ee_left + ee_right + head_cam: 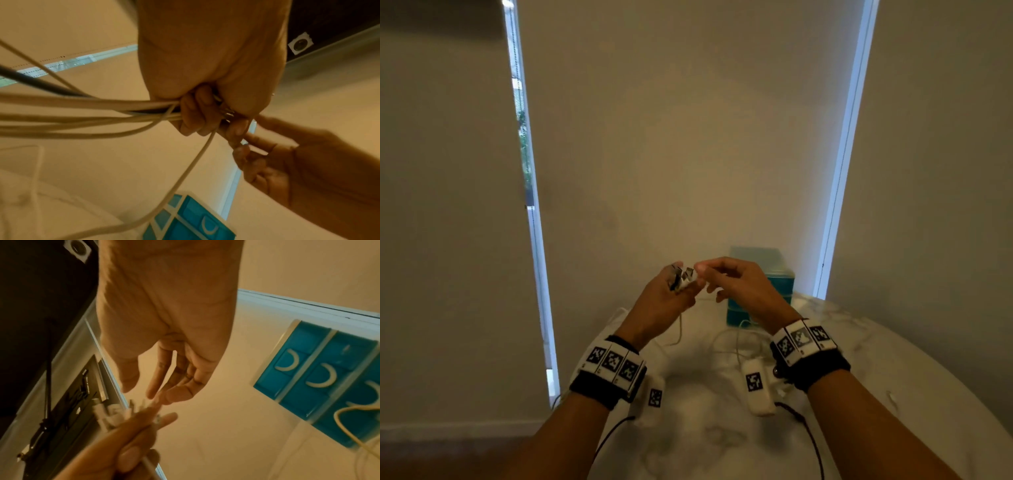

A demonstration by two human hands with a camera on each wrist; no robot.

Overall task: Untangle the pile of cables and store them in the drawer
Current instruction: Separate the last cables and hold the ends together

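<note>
My left hand [681,281] is raised above the table and grips a bundle of white cables [82,113], with a dark one among them. Their plug ends [683,274] stick up out of the fist [201,116]. The loose lengths hang down to the table [680,329]. My right hand [705,274] is right beside it, fingers nearly straight, fingertips [152,394] at the plug ends [115,415]; nothing sits between thumb and index. The blue drawer unit [763,274] stands behind the right hand, its drawers [320,373] closed.
The white marble table [876,359] curves away on the right; its left edge drops to the floor [448,455]. More white cable loops lie on the table in front of the drawers [736,342]. A wall with drawn blinds stands close behind.
</note>
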